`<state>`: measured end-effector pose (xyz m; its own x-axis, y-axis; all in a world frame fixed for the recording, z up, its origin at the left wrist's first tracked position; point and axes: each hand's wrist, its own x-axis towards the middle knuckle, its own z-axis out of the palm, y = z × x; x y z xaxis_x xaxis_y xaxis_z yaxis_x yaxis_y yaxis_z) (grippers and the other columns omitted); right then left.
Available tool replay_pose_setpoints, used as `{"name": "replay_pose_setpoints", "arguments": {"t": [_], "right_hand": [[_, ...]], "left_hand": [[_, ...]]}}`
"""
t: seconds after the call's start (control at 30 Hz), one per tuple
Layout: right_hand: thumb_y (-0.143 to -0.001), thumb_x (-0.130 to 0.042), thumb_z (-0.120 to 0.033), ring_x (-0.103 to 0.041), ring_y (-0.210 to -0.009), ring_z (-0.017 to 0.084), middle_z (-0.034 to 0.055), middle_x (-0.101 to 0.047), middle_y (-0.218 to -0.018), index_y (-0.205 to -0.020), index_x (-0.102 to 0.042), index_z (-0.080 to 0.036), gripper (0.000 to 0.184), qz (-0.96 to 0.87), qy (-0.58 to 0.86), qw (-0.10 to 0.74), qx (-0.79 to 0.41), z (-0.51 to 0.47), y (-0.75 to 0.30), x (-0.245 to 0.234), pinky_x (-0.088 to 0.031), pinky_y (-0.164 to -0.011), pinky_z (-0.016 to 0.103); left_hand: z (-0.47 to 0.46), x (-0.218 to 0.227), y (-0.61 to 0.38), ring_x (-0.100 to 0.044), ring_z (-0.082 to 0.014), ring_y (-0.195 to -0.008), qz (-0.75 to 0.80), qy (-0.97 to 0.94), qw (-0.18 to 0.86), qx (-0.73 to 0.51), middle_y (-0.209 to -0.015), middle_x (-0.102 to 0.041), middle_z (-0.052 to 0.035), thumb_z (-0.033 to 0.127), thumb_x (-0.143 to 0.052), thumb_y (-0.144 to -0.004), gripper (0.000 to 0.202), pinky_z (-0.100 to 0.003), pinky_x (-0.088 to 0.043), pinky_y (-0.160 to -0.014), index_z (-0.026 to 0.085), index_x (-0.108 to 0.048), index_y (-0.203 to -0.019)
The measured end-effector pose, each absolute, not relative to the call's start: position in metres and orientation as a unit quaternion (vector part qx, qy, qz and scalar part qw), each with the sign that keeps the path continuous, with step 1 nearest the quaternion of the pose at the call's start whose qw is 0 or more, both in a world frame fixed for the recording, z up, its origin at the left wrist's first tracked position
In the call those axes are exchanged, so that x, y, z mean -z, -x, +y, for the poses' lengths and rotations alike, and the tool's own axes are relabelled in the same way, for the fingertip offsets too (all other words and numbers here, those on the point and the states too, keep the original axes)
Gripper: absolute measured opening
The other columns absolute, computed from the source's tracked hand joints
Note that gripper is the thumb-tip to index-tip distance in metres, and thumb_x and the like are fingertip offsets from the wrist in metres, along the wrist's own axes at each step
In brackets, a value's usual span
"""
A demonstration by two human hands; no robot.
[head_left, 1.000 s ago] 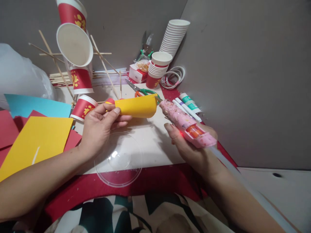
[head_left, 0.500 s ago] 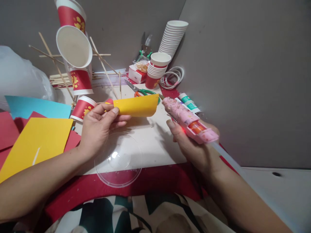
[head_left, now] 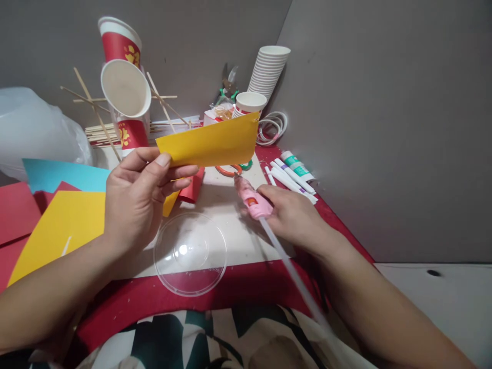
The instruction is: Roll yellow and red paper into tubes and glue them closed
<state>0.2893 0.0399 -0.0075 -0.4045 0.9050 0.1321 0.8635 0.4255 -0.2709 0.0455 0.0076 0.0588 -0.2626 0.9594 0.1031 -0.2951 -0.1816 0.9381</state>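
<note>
My left hand (head_left: pixel 140 197) pinches a strip of yellow paper (head_left: pixel 211 143) by its left end and holds it up over the table, unrolled and nearly flat. Below it lies a small red piece of paper (head_left: pixel 192 188). My right hand (head_left: pixel 294 218) is closed round a pink glue gun (head_left: pixel 251 200) low over the white board (head_left: pixel 230 225), its tip pointing up and left towards the paper. A clear glue stick (head_left: pixel 284 261) trails back from the gun. A clear plastic lid (head_left: pixel 190 253) lies in front of my left hand.
Red paper cups (head_left: pixel 125 87) joined with wooden sticks stand at the back left. Stacks of cups (head_left: pixel 267 69), scissors (head_left: pixel 230 169), wire loops (head_left: pixel 271 125) and marker pens (head_left: pixel 294 171) sit near the right wall. Yellow (head_left: pixel 57 230), blue (head_left: pixel 61 174) and red sheets lie at left.
The yellow paper, rolled into a tube before, has opened out and my left hand has lifted it. My right hand has lowered the glue gun towards the board and turned it away from me.
</note>
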Motion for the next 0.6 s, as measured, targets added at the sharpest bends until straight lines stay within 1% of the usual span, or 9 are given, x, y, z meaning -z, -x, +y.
{"name": "replay_pose_setpoints", "arguments": {"t": [0.1, 0.23, 0.37, 0.4, 0.43, 0.5, 0.57, 0.6], "right_hand": [[-0.087, -0.06, -0.049, -0.061, -0.074, 0.022, 0.0063, -0.068, -0.087, -0.087, -0.057, -0.021, 0.028, -0.849, 0.517, 0.078, -0.078, 0.042, -0.288, 0.008, -0.032, -0.058, 0.029], [-0.09, -0.057, -0.056, -0.063, -0.076, 0.023, 0.008, -0.07, -0.092, -0.088, -0.06, -0.02, 0.035, -0.853, 0.51, 0.043, -0.097, 0.044, -0.287, 0.006, -0.033, -0.059, 0.03], [-0.087, -0.062, -0.046, -0.066, -0.086, 0.025, 0.0093, -0.072, -0.099, -0.095, -0.065, -0.02, 0.028, -0.86, 0.496, 0.036, -0.118, 0.045, -0.291, 0.002, -0.041, -0.064, 0.031], [-0.086, -0.063, -0.044, -0.066, -0.088, 0.025, 0.0097, -0.072, -0.101, -0.098, -0.067, -0.02, 0.027, -0.859, 0.492, 0.056, -0.128, 0.046, -0.293, 0.0, -0.043, -0.066, 0.032], [-0.085, -0.063, -0.042, -0.067, -0.089, 0.025, 0.0098, -0.073, -0.101, -0.1, -0.068, -0.019, 0.027, -0.853, 0.492, 0.098, -0.145, 0.047, -0.295, -0.001, -0.046, -0.069, 0.033], [-0.086, -0.063, -0.041, -0.068, -0.086, 0.022, 0.009, -0.074, -0.097, -0.098, -0.07, -0.019, 0.027, -0.807, 0.497, 0.233, -0.215, 0.048, -0.296, -0.003, -0.05, -0.072, 0.034], [-0.086, -0.063, -0.047, -0.069, -0.079, 0.019, 0.0073, -0.075, -0.09, -0.094, -0.071, -0.019, 0.03, -0.715, 0.48, 0.377, -0.341, 0.049, -0.295, -0.006, -0.054, -0.071, 0.032], [-0.086, -0.063, -0.051, -0.069, -0.074, 0.018, 0.0067, -0.075, -0.086, -0.092, -0.072, -0.019, 0.034, -0.661, 0.462, 0.427, -0.41, 0.049, -0.294, -0.007, -0.055, -0.068, 0.031]], "left_hand": [[0.004, -0.061, -0.044, -0.077, -0.0169, -0.077, 0.432, -0.399, 0.461, -0.665, -0.076, -0.073, 0.0051, 0.023, -0.077, -0.08, 0.015, -0.024, -0.062, -0.068, 0.025, -0.063, -0.082], [0.0, -0.062, -0.042, -0.076, -0.0144, -0.077, 0.404, -0.425, 0.453, -0.671, -0.077, -0.073, 0.0055, 0.021, -0.073, -0.084, 0.011, -0.023, -0.061, -0.069, 0.025, -0.063, -0.082], [-0.005, -0.063, -0.043, -0.076, -0.0138, -0.077, 0.374, -0.441, 0.453, -0.679, -0.081, -0.075, 0.0055, 0.019, -0.073, -0.084, 0.01, -0.023, -0.062, -0.071, 0.025, -0.065, -0.082], [-0.006, -0.062, -0.044, -0.076, -0.0135, -0.076, 0.367, -0.442, 0.455, -0.681, -0.082, -0.075, 0.0053, 0.018, -0.074, -0.084, 0.01, -0.023, -0.062, -0.071, 0.025, -0.066, -0.082], [-0.007, -0.061, -0.045, -0.076, -0.0128, -0.075, 0.36, -0.443, 0.459, -0.681, -0.082, -0.076, 0.0052, 0.017, -0.074, -0.084, 0.01, -0.023, -0.062, -0.071, 0.024, -0.068, -0.082], [-0.009, -0.057, -0.046, -0.075, -0.0109, -0.071, 0.35, -0.45, 0.469, -0.675, -0.082, -0.076, 0.0049, 0.018, -0.075, -0.084, 0.009, -0.021, -0.062, -0.07, 0.024, -0.069, -0.083], [-0.011, -0.052, -0.047, -0.074, -0.011, -0.07, 0.35, -0.467, 0.477, -0.657, -0.082, -0.077, 0.0045, 0.02, -0.076, -0.083, 0.009, -0.022, -0.063, -0.071, 0.024, -0.069, -0.085], [-0.012, -0.049, -0.047, -0.075, -0.012, -0.071, 0.353, -0.479, 0.481, -0.644, -0.082, -0.077, 0.0041, 0.021, -0.077, -0.084, 0.009, -0.023, -0.063, -0.072, 0.024, -0.069, -0.086]]}}
